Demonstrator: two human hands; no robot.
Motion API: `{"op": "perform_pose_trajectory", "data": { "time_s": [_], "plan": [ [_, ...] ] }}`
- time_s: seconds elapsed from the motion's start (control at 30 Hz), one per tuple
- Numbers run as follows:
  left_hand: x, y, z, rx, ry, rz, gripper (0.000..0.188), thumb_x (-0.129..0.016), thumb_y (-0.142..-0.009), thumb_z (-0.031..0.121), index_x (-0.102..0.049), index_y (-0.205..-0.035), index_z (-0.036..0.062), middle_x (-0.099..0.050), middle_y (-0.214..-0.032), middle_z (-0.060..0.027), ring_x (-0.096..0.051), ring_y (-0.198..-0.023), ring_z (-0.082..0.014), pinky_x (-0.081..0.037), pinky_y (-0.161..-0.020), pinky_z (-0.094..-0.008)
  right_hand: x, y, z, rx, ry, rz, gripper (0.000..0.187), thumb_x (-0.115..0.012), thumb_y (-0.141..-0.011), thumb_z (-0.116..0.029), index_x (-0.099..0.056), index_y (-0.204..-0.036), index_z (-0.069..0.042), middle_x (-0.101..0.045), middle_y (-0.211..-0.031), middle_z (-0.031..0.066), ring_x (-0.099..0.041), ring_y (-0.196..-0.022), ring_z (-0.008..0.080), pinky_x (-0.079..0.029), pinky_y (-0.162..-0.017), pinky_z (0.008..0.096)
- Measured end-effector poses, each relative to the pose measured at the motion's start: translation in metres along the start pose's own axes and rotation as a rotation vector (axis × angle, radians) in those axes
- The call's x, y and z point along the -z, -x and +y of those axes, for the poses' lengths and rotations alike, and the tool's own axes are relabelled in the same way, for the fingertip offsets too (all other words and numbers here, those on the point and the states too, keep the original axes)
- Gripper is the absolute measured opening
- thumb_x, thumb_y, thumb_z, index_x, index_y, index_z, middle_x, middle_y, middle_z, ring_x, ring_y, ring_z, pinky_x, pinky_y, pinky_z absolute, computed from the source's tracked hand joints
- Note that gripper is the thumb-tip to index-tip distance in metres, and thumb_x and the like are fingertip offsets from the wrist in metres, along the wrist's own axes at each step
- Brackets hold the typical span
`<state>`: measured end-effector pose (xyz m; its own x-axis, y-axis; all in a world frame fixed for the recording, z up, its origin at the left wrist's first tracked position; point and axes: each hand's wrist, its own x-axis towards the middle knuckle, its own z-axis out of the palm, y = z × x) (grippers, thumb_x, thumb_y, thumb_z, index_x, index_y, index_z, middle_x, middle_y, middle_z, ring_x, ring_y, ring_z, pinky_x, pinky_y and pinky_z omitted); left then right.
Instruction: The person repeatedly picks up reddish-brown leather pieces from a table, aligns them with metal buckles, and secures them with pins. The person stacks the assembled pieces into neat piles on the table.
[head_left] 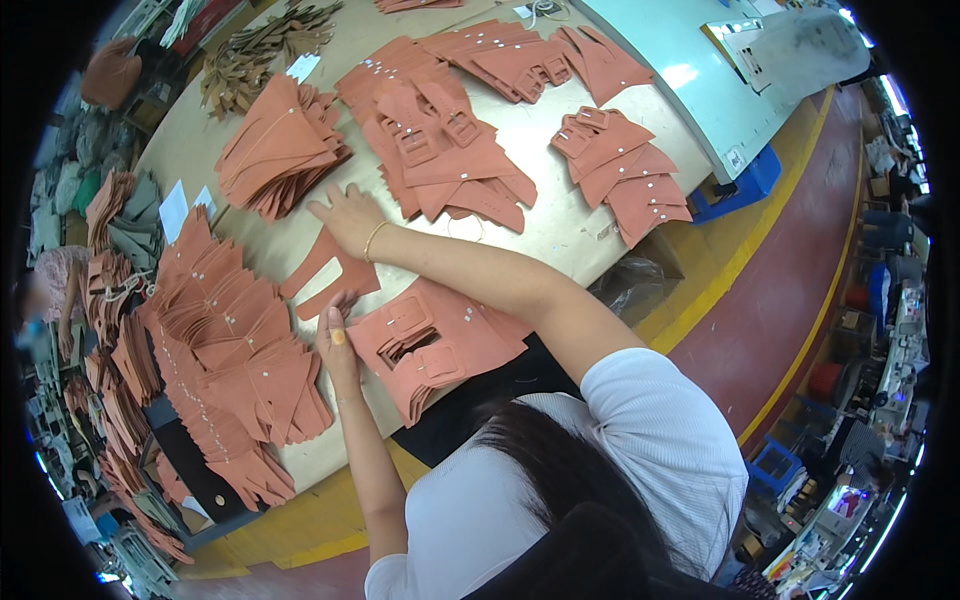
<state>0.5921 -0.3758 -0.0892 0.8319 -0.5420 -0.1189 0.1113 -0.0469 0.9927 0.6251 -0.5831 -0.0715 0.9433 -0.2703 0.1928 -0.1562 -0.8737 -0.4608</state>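
Observation:
My right hand (351,222) reaches across the table, palm down with fingers spread, just above a salmon-coloured leather-like piece (300,283) with a long cut-out. My left hand (337,330) rests beside that piece's lower edge, its thumb apart from the fingers and a yellowish patch on it. Against this hand's right side lies a panel (480,330) of the same material, with two covered square buckles (432,362) and a gap between them. The left fingertips are partly hidden, and any grip there does not show clearly.
Fanned stacks of salmon pieces lie left (240,340), upper left (280,150), centre (430,140) and right (625,175) on the table (545,235). Brown pieces (260,60) sit at the far left. A pale-topped table (670,60) adjoins on the right, above a blue stool (740,185).

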Motion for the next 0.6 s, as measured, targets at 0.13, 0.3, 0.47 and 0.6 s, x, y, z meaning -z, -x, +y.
{"op": "perform_pose_trajectory", "data": {
  "time_s": [0.13, 0.3, 0.47, 0.6],
  "plan": [
    [-0.009, 0.001, -0.001, -0.003, -0.022, 0.063, 0.039, -0.045, -0.101, 0.026, -0.055, -0.118, -0.0072, -0.062, -0.113, -0.0196, -0.059, -0.108, -0.0260, -0.045, -0.095, -0.0362, 0.003, -0.005, -0.001, -0.097, -0.398, 0.053, 0.049, -0.054, -0.076, 0.004, -0.054, -0.123, -0.011, -0.047, -0.110, 0.0226, -0.055, -0.092, 0.0394, -0.049, -0.081, 0.0436],
    [-0.011, 0.000, -0.001, -0.022, 0.038, 0.083, 0.038, -0.045, -0.101, 0.025, -0.056, -0.116, -0.0081, -0.063, -0.111, -0.0191, -0.060, -0.105, -0.0253, -0.047, -0.093, -0.0368, 0.023, -0.001, 0.003, 0.012, -0.428, 0.022, 0.013, -0.066, -0.072, -0.004, -0.066, -0.085, -0.004, -0.062, -0.088, 0.0173, -0.060, -0.093, 0.0339, -0.050, -0.079, 0.0402],
    [-0.011, -0.002, -0.002, -0.036, -0.044, 0.102, 0.035, -0.048, -0.099, 0.023, -0.057, -0.114, -0.0073, -0.064, -0.107, -0.0177, -0.060, -0.102, -0.0239, -0.047, -0.092, -0.0363, 0.076, 0.022, -0.018, 0.043, -0.547, 0.128, 0.014, -0.062, -0.080, -0.011, -0.061, -0.093, -0.008, -0.066, -0.082, 0.0086, -0.065, -0.079, 0.0287, -0.050, -0.069, 0.0399],
    [-0.015, -0.002, 0.001, -0.039, -0.064, 0.119, 0.035, -0.048, -0.099, 0.023, -0.056, -0.114, -0.0079, -0.063, -0.108, -0.0179, -0.059, -0.104, -0.0240, -0.047, -0.092, -0.0367, 0.124, 0.035, -0.028, 0.146, -0.528, 0.428, 0.016, -0.058, -0.082, -0.011, -0.056, -0.098, -0.010, -0.065, -0.078, 0.0061, -0.065, -0.070, 0.0269, -0.050, -0.061, 0.0389]
  ]
}}
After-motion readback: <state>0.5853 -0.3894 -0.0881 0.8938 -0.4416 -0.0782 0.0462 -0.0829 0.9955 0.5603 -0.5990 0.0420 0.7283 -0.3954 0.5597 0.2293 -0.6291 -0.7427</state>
